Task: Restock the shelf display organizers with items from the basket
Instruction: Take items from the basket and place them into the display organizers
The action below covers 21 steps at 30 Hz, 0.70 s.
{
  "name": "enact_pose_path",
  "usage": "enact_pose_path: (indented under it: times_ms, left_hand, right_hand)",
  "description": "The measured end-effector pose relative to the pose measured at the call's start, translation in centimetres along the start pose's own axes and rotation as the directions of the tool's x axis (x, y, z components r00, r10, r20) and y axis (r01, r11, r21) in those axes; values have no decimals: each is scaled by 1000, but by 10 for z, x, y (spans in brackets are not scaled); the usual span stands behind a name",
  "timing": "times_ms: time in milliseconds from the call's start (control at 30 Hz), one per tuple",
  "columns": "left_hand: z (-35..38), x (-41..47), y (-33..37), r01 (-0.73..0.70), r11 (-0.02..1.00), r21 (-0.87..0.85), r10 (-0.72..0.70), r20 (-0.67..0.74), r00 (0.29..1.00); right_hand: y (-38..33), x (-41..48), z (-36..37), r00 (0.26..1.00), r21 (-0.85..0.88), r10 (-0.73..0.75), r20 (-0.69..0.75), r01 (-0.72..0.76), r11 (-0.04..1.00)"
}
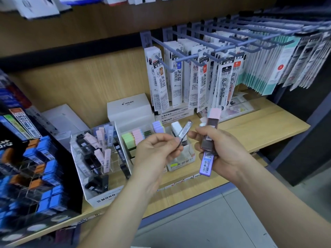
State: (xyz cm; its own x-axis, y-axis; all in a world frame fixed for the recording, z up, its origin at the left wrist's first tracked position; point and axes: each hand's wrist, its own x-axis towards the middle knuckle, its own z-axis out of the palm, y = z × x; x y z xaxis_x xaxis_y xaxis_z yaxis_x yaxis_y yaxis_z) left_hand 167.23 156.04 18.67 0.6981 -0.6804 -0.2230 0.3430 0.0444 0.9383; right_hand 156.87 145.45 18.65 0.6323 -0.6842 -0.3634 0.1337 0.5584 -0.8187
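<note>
Both forearms reach in from the near edge and meet in front of the shelf (259,129). The left hand (157,149) pinches a single slim lead case (185,130) between thumb and fingertips, tilted with its far end leaning right. Just beside it, the right hand (220,149) has its fingers curled round a bundle of cases (209,138), roughly upright, with a pink cap at the top and a lilac case sticking out below.

The basket is not in view. The step in hand looks like one case being singled out of the bundle for slotting.

Below and left of the hands stands the clear MONO organizer (105,196), with black and pink cases leaning in its cells. Pastel cases (138,136) fill a tray behind the hands. Hanging refill packs (179,83) are farther back.

Next, the single case probably needs a cell holding its own kind, and it should go in end first without toppling its neighbours.
</note>
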Motion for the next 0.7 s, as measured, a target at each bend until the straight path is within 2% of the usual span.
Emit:
enact_pose_path:
  times_ms: [133,233,400,533,633,700]
  left_hand:
    - [-1,-7,1,-79,983,169,70,57,996]
    - [-10,-10,12,-124,958,258,103,92,990]
    - [-45,5,48,-171,904,391,155,71,985]
    - [-66,6,65,-188,859,476,155,107,982]
    - [-78,1,61,-154,819,553,138,72,988]
    - [-88,0,61,-93,805,586,47,93,995]
  right_hand:
    - [6,-1,11,998,-107,-41,41,45,993]
    - [11,-1,16,998,-149,-13,61,21,989]
    - [22,-4,28,975,-38,187,117,-183,982]
    - [33,-11,45,905,-5,354,235,-363,932]
    - [41,-15,59,862,15,362,354,-392,920]
    - [44,-17,62,851,-28,355,387,-374,927]
